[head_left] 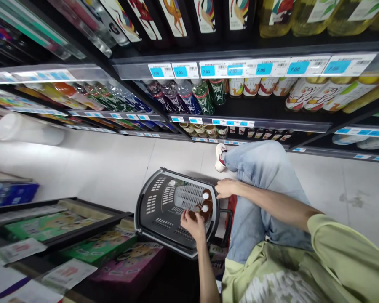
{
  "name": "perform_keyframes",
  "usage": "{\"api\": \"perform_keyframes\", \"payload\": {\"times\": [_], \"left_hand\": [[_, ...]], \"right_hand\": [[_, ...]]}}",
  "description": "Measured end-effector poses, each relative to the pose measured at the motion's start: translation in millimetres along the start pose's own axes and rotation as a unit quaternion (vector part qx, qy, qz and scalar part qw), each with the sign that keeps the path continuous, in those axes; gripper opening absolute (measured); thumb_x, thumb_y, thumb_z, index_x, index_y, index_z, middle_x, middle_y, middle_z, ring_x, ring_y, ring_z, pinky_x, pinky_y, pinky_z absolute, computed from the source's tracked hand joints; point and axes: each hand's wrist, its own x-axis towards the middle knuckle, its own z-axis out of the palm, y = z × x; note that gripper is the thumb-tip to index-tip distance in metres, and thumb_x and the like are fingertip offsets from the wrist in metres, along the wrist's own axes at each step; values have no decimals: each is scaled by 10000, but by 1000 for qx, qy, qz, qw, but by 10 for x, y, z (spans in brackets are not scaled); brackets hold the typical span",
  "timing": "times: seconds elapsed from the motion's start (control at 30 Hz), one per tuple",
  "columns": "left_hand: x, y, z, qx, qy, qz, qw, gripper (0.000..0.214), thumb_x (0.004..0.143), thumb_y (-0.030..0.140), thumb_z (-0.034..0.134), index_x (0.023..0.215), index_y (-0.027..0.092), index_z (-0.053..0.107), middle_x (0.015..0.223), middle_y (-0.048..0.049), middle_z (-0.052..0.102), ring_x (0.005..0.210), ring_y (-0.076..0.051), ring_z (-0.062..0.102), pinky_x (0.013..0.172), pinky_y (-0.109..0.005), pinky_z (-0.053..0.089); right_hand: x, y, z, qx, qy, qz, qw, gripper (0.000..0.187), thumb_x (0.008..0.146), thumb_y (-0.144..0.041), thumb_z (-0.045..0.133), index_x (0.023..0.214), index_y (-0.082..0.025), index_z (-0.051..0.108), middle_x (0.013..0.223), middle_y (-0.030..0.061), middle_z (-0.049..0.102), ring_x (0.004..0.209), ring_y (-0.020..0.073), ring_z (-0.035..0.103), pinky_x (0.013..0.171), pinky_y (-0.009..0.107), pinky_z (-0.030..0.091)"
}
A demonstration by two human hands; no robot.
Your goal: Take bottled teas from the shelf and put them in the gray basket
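Observation:
A grey plastic shopping basket [147,179] with slotted walls stands on the floor in front of me. Inside it, brown bottles [210,204] with white caps stand upright at the end closest to me, and a greenish bottle [174,182] with a white cap is by the far side. My left hand [194,224] reaches into the basket, its fingers curled around the top of a brown bottle that they partly cover. At the basket's near rim, my right hand [226,188] has its fingers closed over the edge; the fingertips are partly hidden.
Drink shelves [227,52] with price tags run along the upper side. A black basket handle [229,225] is beside my leg. Boxed goods [101,248] fill a rack at lower left. A white bucket [28,128] stands farther down the aisle.

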Motion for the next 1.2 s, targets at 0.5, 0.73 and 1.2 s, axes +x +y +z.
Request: {"api": "perform_keyframes", "payload": {"times": [0.5,0.73,1.2], "left_hand": [[-1693,2017,-367,-201,-256,422,846,284,1016,155,529,745,233,504,715,-5,641,685,-188,615,692,-328,409],[-1579,2052,-243,-189,-288,406,846,322,1084,256,498,768,225,558,803,-35,716,781,-213,684,730,-341,417],[-1551,1989,-188,-255,-292,380,840,318,1088,290,514,782,220,568,862,-38,739,848,-216,701,800,-335,449]], "right_hand": [[-15,125,-132,-69,67,-4,995,180,904,-183,852,1082,-155,863,867,22,819,784,212,745,637,250,465],[-242,379,-300,7,203,-44,978,200,991,-196,738,1180,-212,801,1126,39,848,1045,229,782,923,305,589],[-1640,1892,-1080,67,661,156,731,548,884,-380,638,1372,-135,684,1553,240,650,1501,369,565,1268,551,442]]}}
